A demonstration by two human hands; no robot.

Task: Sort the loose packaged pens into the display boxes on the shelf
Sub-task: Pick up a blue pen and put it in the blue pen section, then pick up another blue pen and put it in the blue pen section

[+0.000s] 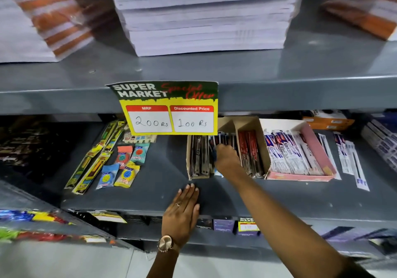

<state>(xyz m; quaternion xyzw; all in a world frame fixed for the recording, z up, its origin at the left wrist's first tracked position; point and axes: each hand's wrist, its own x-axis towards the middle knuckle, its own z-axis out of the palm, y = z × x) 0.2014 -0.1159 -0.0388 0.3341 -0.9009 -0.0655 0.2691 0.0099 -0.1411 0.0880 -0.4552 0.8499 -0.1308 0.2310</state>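
Observation:
A brown cardboard display box stands on the grey shelf, with dark pen packs at its left, blue packs in the middle and red packs at its right. My right hand reaches into the middle section, fingers curled down on the blue pen packs. My left hand lies flat on the shelf's front edge, holding nothing. A pink display box to the right holds white and blue pen packs. Loose white pen packs lie on the shelf right of it.
A yellow price sign hangs from the upper shelf lip above the boxes. Long yellow-green packs and small sharpener packets lie at the left. Stacks of paper fill the upper shelf. More boxed stock sits at far right.

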